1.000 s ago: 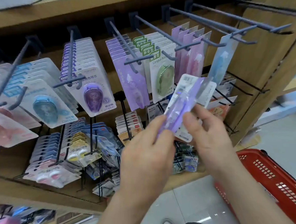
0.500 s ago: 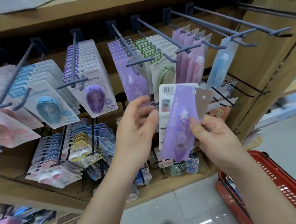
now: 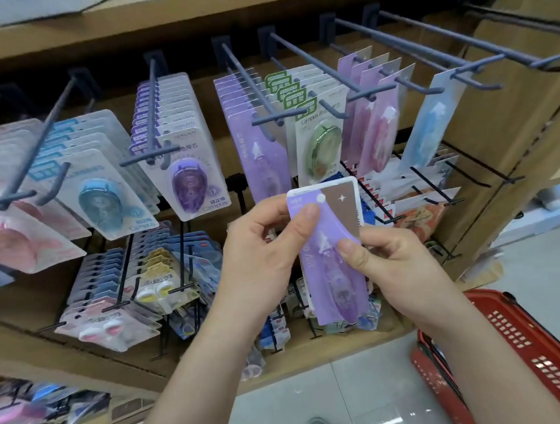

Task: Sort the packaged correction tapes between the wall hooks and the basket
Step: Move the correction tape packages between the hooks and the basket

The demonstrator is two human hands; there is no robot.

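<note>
Pack (image 3: 331, 261), long purple card with glossy blister and rounded corners, upright at centre frame. Pinched near top by left hand (image 3: 261, 255), at right edge by right hand (image 3: 395, 264), fingers curled. Just above, blue hooks (image 3: 296, 61) crowded with hanging packs (image 3: 186, 184); open rod length at upper right. Lower right, red slotted basket (image 3: 522, 345), contents unclear.

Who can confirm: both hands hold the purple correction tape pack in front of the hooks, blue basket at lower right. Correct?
Not quite: the basket at lower right is red, not blue, as the head view shows. The rest stands: left hand and right hand both hold the purple correction tape pack in front of the hooks.
</note>
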